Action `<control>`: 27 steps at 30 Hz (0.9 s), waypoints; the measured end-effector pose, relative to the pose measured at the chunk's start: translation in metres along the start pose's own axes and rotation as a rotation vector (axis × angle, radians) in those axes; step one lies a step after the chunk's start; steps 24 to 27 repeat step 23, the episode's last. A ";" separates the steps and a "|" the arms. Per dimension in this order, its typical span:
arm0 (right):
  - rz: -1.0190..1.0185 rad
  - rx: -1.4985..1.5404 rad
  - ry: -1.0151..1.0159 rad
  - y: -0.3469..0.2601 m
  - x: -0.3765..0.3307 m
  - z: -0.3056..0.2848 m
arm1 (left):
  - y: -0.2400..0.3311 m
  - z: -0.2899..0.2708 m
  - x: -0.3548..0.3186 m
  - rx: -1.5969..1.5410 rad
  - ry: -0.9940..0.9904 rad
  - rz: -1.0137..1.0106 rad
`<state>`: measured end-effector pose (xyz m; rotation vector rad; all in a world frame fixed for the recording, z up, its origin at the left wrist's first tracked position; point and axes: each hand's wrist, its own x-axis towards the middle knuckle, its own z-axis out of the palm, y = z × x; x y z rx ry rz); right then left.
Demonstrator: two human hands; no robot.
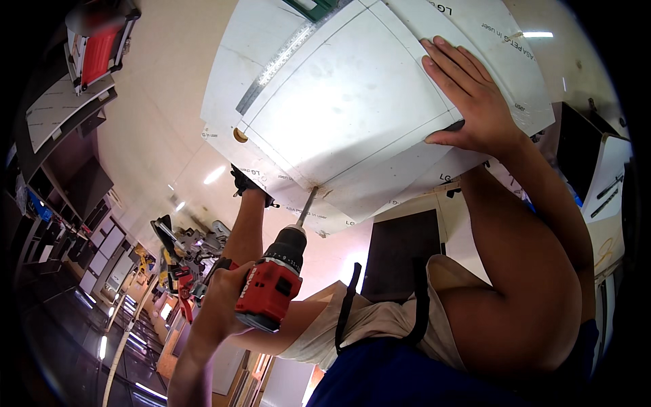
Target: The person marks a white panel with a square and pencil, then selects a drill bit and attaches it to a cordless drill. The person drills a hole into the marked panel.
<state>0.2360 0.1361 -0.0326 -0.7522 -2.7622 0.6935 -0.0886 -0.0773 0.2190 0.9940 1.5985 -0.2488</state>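
Note:
A red and black cordless drill (270,288) is gripped in my left hand (227,298), low at the left. Its long bit (307,209) reaches up to the near edge of a white panel (332,88), where a few brownish crumbs lie around the tip. Pencil lines run along the panel's borders. My right hand (475,102) lies flat on the panel's right side, fingers stretched out and thumb apart. Beside the thumb is a dark rounded patch (453,126), partly covered by the hand; I cannot tell whether it is a cutout.
A metal ruler (278,64) lies along the panel's left edge, near a green object (312,8). Other film-covered sheets (515,74) lie underneath. A power saw (193,247) stands on the floor at left. A red-topped case (98,57) is far left. A dark board (403,251) lies between my legs.

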 end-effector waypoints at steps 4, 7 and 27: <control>-0.002 -0.011 -0.006 0.000 0.000 0.001 | 0.001 -0.002 0.003 0.017 -0.007 0.000; -0.001 -0.013 -0.002 0.001 -0.001 0.001 | -0.005 0.000 0.003 -0.045 -0.019 -0.029; 0.010 -0.012 0.004 0.000 0.000 0.001 | -0.006 -0.001 0.004 -0.053 -0.026 -0.022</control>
